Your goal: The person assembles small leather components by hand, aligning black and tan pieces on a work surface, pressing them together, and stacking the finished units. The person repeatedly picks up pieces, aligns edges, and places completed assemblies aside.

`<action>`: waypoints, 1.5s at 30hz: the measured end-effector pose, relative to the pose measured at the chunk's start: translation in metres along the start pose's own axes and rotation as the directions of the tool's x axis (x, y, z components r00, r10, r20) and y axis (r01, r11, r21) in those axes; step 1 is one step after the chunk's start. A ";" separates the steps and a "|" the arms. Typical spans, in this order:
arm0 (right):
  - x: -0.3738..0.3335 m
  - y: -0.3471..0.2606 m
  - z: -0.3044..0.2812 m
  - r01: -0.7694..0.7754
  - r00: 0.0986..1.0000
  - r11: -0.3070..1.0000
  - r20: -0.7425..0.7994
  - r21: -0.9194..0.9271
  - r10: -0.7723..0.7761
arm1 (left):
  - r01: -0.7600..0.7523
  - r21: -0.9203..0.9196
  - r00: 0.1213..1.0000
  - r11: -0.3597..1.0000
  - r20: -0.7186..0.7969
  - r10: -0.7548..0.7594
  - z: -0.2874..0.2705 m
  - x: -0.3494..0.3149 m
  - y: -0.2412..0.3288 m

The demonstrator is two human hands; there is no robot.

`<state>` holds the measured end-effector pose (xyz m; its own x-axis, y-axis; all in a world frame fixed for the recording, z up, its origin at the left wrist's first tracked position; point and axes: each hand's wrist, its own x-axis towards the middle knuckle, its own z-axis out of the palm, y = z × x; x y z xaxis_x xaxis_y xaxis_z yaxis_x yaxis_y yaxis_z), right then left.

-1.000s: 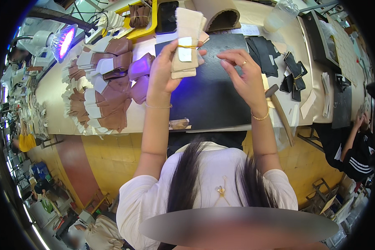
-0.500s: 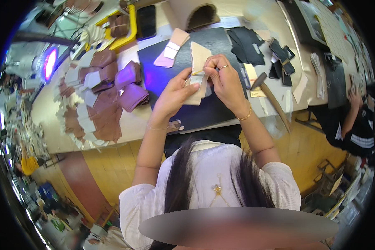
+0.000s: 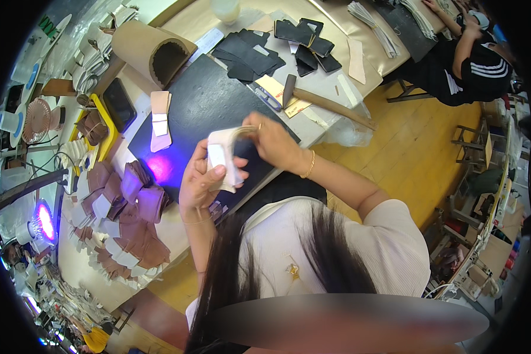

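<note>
A stack of thin cream pieces, like cut leather, with a white patch on its face [image 3: 219, 156] is held upright over the black work mat [image 3: 189, 106]. My left hand [image 3: 196, 182] is closed around its lower part, thumb in front and fingertips showing at the far side. My right hand [image 3: 272, 141], somewhat blurred, pinches the upper end and bends it over to the right. On the mat to the left lies a small overlapped row of pink and white pieces [image 3: 160, 121]. No band shows on the held stack.
Brown leather pieces [image 3: 144, 233] lie heaped at the left beside a glowing lamp [image 3: 44, 221]. A hammer [image 3: 327, 100], black pieces [image 3: 248, 56] and banded black bundles [image 3: 307, 44] lie beyond the mat. A phone [image 3: 119, 103] and yellow tray [image 3: 109, 138] stand far left. Another person [image 3: 478, 65] sits far right.
My view has swung, shifting the table within it. My right hand has moved to the stack's end and bends it over. The yellow band seen across the stack earlier no longer shows.
</note>
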<state>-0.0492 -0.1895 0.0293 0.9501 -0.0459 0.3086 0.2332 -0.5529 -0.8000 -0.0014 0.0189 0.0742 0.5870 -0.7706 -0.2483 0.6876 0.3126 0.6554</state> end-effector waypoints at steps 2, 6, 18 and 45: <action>-0.007 0.004 -0.005 -0.016 0.999 1.000 -0.046 0.002 0.016 | -0.134 -0.218 0.956 0.967 0.227 0.184 -0.004 -0.011 0.003; 0.019 0.038 -0.051 -0.242 0.927 0.969 -0.308 -0.057 0.213 | 0.055 0.022 0.995 0.998 -0.088 -0.053 -0.004 -0.029 0.000; 0.108 0.061 -0.064 -0.303 0.929 0.952 -0.208 0.040 0.305 | -0.020 0.081 0.926 0.997 -0.374 0.048 -0.002 -0.013 -0.022; 0.050 -0.010 -0.006 -0.283 0.885 0.943 0.427 0.176 0.185 | -0.288 0.134 0.837 0.948 -0.445 0.317 -0.028 -0.009 -0.035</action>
<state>-0.0051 -0.1913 0.0564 0.9725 0.2125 -0.0952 -0.0121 -0.3620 -0.9321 -0.0190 0.0305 0.0337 0.9000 -0.2988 -0.3174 0.4255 0.4438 0.7887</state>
